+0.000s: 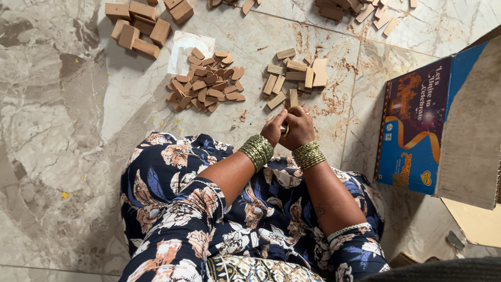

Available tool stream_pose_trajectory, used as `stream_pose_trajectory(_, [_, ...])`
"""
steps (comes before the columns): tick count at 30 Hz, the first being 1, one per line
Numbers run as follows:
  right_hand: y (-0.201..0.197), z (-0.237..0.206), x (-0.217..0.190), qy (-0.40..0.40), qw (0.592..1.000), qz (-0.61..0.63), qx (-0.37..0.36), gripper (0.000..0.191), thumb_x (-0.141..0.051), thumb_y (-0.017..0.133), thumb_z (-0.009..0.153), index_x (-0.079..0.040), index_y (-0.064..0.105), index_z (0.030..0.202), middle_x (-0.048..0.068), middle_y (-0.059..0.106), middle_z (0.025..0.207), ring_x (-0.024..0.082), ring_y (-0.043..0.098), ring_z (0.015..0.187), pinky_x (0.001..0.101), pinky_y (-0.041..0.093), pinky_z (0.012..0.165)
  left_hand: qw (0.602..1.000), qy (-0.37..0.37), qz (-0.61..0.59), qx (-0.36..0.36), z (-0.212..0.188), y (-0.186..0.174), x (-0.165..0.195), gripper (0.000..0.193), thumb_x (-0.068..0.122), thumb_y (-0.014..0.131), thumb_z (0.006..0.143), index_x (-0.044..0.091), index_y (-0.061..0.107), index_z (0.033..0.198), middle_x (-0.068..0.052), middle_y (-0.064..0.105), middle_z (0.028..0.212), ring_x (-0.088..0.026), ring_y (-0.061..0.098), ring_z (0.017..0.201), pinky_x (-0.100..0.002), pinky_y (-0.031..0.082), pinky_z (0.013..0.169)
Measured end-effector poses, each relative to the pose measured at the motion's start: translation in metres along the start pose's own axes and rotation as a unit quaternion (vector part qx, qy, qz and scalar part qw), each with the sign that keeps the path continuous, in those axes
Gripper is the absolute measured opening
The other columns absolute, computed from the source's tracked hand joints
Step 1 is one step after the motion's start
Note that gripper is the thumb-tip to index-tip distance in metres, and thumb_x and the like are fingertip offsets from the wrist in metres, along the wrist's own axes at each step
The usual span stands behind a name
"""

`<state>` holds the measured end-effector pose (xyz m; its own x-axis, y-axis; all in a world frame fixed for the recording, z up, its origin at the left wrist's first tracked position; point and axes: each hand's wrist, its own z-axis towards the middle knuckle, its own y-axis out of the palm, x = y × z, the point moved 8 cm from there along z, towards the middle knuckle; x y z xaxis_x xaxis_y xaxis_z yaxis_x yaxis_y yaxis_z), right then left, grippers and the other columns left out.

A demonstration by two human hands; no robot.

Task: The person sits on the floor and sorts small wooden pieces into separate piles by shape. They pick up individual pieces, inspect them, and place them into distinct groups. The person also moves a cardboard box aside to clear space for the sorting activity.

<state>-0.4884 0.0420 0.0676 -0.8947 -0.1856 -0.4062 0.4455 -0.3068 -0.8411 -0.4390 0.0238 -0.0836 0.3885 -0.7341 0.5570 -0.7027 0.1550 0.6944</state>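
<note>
My left hand [273,128] and my right hand [299,128] are pressed together above my lap, both closed around a small wooden piece [294,109] that pokes out above the fingers. A thin yellowish thing shows between the palms; I cannot tell what it is. Both wrists wear stacks of green-gold bangles. Just beyond the hands lies a loose group of small rectangular wooden blocks [292,75] on the marble floor. To its left is a heap of rounded, half-oval wooden pieces [207,83].
Larger wooden blocks [138,26] lie at the far left, more wood pieces [360,10] at the top right. An open blue cardboard box [417,125] stands on the right. Wood shavings [329,104] dust the floor. A white plastic bag [182,44] lies by the heap.
</note>
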Motion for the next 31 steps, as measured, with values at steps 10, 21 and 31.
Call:
stream_pose_trajectory(10, [0.027,-0.004,0.003,0.006,0.99,0.019,-0.14,0.034,-0.026,0.081,0.066,-0.007,0.07,0.092,0.012,0.07,0.088,0.034,0.065,0.087,0.0458,0.052,0.084,0.99,0.043,0.126,0.044,0.003,-0.008,0.006,0.064,0.047,0.049,0.103,-0.006,0.053,0.139,-0.019,0.063,0.131,-0.022,0.06,0.121,-0.03,0.046,0.103])
stream_pose_trajectory(21, [0.024,-0.003,0.0,0.023,0.987,-0.011,-0.156,0.031,-0.033,0.081,0.067,-0.008,0.072,0.084,0.012,0.071,0.078,0.034,0.066,0.081,0.0459,0.054,0.077,0.978,0.014,0.197,0.067,0.0,-0.009,0.005,0.064,0.05,0.049,0.101,-0.005,0.06,0.131,-0.019,0.068,0.123,-0.023,0.064,0.115,-0.032,0.048,0.101])
stream_pose_trajectory(31, [0.01,-0.002,0.014,0.028,0.997,-0.017,-0.064,0.013,-0.025,0.075,0.071,-0.014,0.069,0.071,0.008,0.071,0.077,0.03,0.068,0.082,0.0448,0.052,0.081,0.996,0.006,-0.041,-0.074,-0.005,0.012,0.005,0.055,0.037,0.059,0.1,-0.001,0.049,0.138,-0.015,0.064,0.124,-0.02,0.064,0.114,-0.035,0.051,0.1])
